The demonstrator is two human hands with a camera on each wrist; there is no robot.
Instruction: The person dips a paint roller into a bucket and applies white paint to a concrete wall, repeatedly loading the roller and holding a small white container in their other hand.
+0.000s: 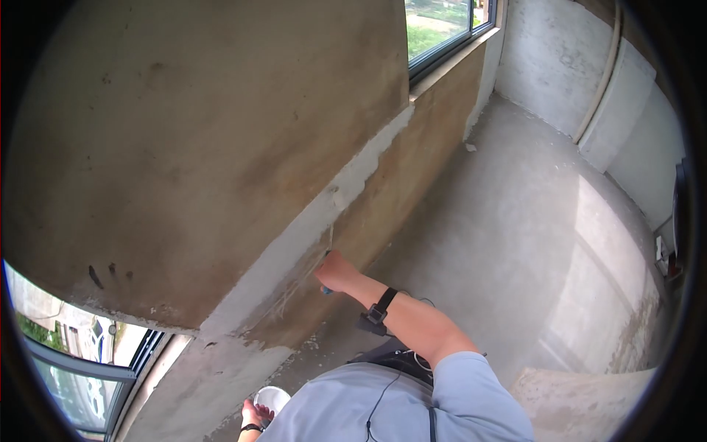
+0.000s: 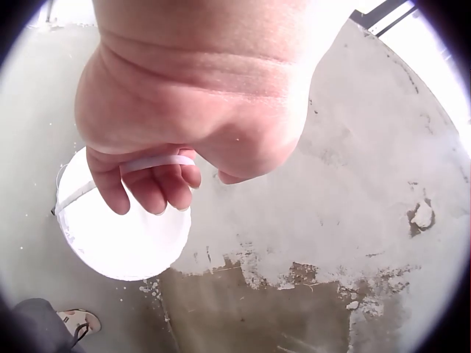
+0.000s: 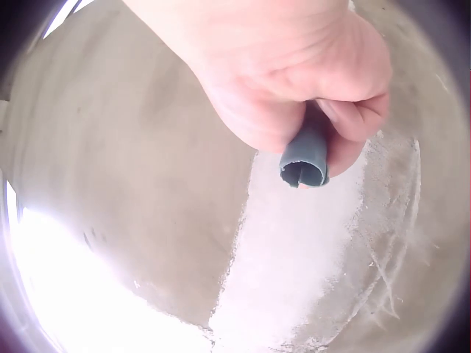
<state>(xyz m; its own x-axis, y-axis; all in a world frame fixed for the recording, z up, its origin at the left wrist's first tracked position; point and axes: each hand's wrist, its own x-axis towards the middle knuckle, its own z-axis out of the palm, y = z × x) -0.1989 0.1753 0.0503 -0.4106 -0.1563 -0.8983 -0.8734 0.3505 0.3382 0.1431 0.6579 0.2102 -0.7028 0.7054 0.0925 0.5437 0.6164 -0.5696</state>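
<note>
Person is standing by the wall (image 1: pixel 221 132), which I'm using as the ref. point. Right hand (image 1: pixel 337 271) is reaching out to the wall's pale plaster band (image 1: pixel 346 193), fist wrapped tight round a grey-blue tool handle (image 3: pixel 305 156); the blade end is hidden behind the hand, so can't tell exactly what kind of tool. Handle butt is pointing away from the wall, toward the wrist cam.

Left hand (image 2: pixel 184 125) is hanging low at the foot of the wall, fingers (image 2: pixel 151 190) hooked under the thin white bail of a white bucket (image 2: pixel 121 235) & carrying it just above the floor (image 1: pixel 530 221). Contents not showing.

Progress, my read: the light band is running diagonally along the wall from the window (image 1: pixel 442 29) side down to the right hand, w/ scrape marks beside it. The brown stretch below the band & the patchy, flaking bit near the floor are looking unfinished. So approx. partway — upper strip covered, lower area left.
</note>
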